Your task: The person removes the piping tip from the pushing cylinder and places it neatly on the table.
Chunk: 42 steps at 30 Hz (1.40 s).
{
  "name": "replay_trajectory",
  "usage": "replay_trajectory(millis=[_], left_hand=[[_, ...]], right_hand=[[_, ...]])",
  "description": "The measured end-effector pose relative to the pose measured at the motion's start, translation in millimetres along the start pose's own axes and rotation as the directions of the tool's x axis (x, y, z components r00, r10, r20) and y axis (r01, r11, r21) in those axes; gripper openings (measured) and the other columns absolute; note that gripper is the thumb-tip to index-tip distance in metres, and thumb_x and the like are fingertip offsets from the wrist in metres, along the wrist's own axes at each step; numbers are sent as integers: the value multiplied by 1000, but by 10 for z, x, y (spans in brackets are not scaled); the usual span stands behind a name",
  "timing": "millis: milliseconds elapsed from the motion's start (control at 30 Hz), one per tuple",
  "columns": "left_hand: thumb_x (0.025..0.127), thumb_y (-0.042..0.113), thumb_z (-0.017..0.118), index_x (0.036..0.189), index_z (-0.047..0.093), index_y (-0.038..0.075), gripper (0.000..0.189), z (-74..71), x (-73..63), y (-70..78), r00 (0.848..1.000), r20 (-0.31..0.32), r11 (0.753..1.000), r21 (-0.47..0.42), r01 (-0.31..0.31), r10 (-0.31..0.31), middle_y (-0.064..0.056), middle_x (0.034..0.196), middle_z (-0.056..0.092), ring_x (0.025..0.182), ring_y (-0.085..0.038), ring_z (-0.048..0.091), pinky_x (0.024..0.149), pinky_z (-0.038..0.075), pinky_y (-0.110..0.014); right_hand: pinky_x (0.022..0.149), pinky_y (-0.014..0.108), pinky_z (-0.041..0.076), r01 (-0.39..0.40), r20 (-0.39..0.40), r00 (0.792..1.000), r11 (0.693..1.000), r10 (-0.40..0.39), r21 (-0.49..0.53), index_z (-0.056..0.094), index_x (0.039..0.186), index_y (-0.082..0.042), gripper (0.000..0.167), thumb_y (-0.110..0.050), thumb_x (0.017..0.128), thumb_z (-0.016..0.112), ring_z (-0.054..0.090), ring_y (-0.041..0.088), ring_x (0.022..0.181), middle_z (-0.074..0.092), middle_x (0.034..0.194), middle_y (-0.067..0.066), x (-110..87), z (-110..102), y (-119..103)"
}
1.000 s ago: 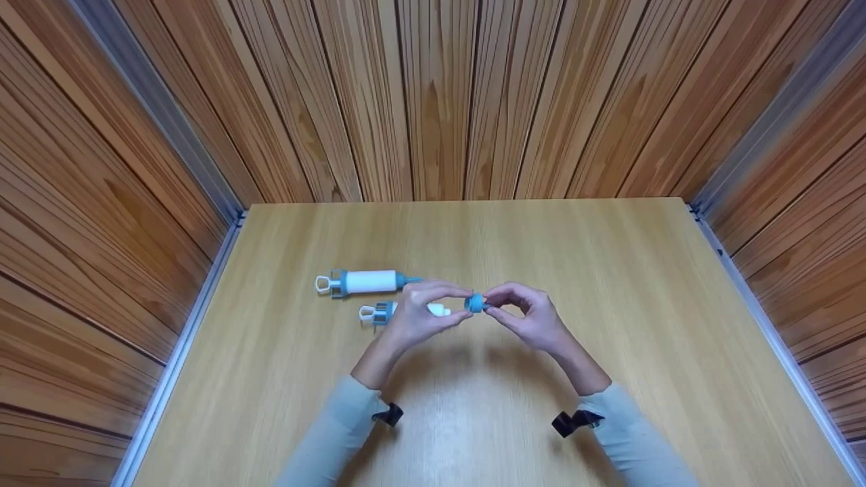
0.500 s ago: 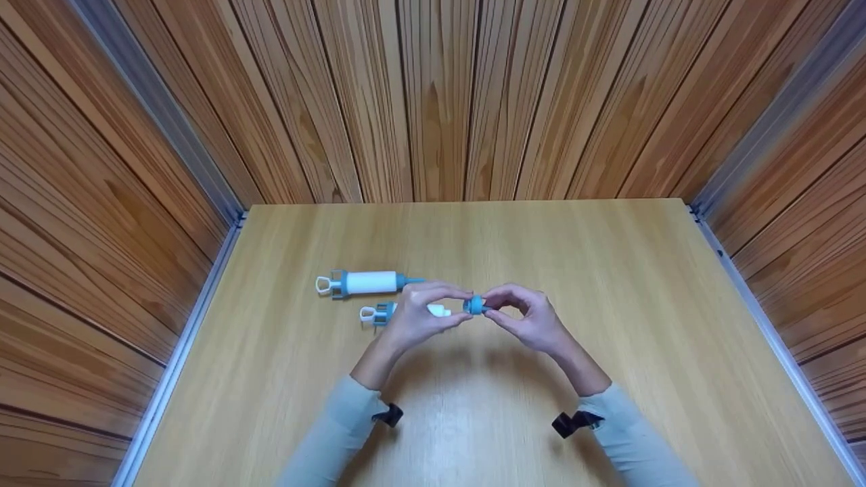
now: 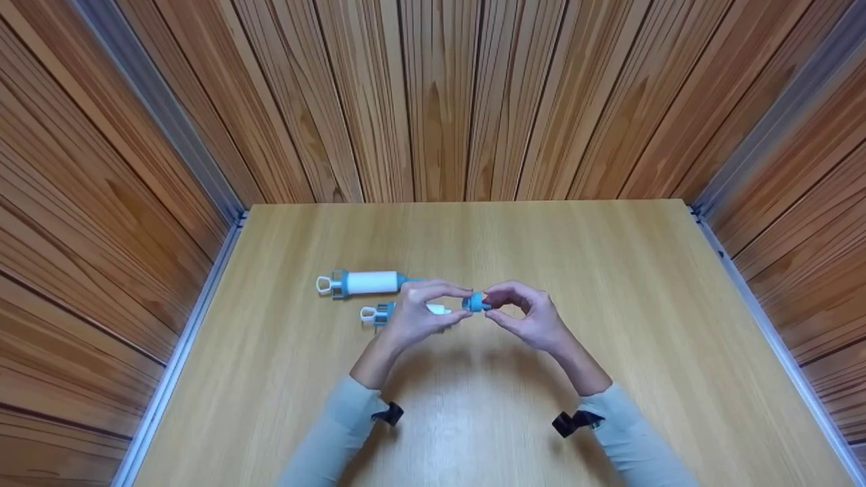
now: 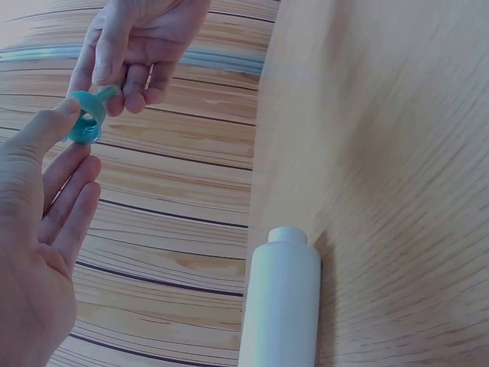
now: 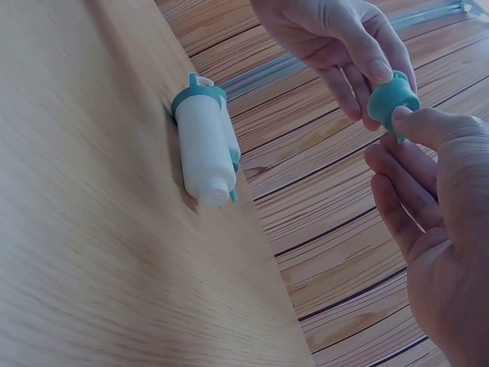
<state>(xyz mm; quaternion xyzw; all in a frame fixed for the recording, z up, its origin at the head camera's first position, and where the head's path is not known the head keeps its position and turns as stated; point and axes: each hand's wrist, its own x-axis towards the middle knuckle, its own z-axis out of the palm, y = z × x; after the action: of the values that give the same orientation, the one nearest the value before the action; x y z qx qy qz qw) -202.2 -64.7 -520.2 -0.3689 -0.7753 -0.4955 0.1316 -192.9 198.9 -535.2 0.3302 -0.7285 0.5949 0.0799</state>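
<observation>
Between my two hands, raised over the table, is a small teal nozzle cap (image 3: 476, 302) with a narrow spout. My left hand (image 3: 418, 314) pinches its wide, hollow end between thumb and fingers; the left wrist view shows that ringed opening on the cap (image 4: 86, 122). At the spout side, the thumb and fingers of my right hand (image 3: 532, 316) grip it. Behind my left hand lies a small white syringe-like tube (image 3: 439, 310) with a teal collar and white loop handle, partly hidden. Its bare white neck shows on the barrel (image 5: 205, 149) in the right wrist view.
A larger white syringe-like tube (image 3: 371, 282) with a teal collar, loop handle and teal nozzle lies just beyond the small one. Wood-panelled walls (image 3: 436, 101) and metal rails (image 3: 181, 345) border the wooden table (image 3: 575, 250).
The teal cap has turned and tilted slightly between my fingers. Both hands stay at nearly the same place, and the tubes on the table have not moved.
</observation>
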Motion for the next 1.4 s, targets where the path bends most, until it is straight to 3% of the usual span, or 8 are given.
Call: replay_trajectory(millis=[200, 433, 567, 800, 1400], left_hand=[[96, 14, 91, 122, 86, 8, 27, -2, 25, 6, 1000, -20, 1000, -17, -18, 18, -8, 120, 88, 115, -27, 85, 109, 67, -42], [93, 14, 93, 120, 87, 6, 29, 26, 65, 8, 999, -21, 999, -18, -38, 37, -10, 120, 88, 115, -27, 85, 109, 67, -41], [94, 15, 92, 121, 86, 6, 29, 48, 68, 12, 999, -14, 999, -31, -35, 35, -10, 121, 88, 116, -27, 85, 109, 67, -41], [95, 16, 91, 124, 86, 7, 31, 63, 44, 10, 1000, 5, 999, -50, -3, 3, -9, 125, 87, 119, -27, 84, 113, 65, -42], [95, 15, 91, 121, 86, 5, 28, 49, 18, -30, 1000, -9, 999, -32, -13, 12, -11, 120, 88, 116, -27, 85, 110, 66, -40]], right_hand=[[100, 18, 64, 26, -9, 1000, 1000, -26, 9, 71, 130, 11, 43, 20, 89, 81, 79, 6, 108, 82, 116, 22, 4, 5, 19], [100, 18, 64, 23, -8, 1000, 999, -22, 35, 71, 131, 11, 46, 20, 87, 82, 77, 0, 111, 83, 120, -1, 18, 38, 1], [100, 18, 64, 19, -10, 1000, 999, -19, 40, 71, 131, 11, 46, 20, 87, 82, 77, 0, 112, 82, 122, -7, 20, 48, -14], [101, 19, 64, 21, -19, 1000, 999, -20, 48, 73, 127, 10, 41, 20, 88, 81, 77, 1, 112, 83, 119, -4, 19, 55, -14], [100, 19, 64, 39, -36, 999, 998, -38, 40, 73, 126, 10, 40, 21, 88, 80, 77, 2, 111, 83, 119, -1, 32, 56, -19]])
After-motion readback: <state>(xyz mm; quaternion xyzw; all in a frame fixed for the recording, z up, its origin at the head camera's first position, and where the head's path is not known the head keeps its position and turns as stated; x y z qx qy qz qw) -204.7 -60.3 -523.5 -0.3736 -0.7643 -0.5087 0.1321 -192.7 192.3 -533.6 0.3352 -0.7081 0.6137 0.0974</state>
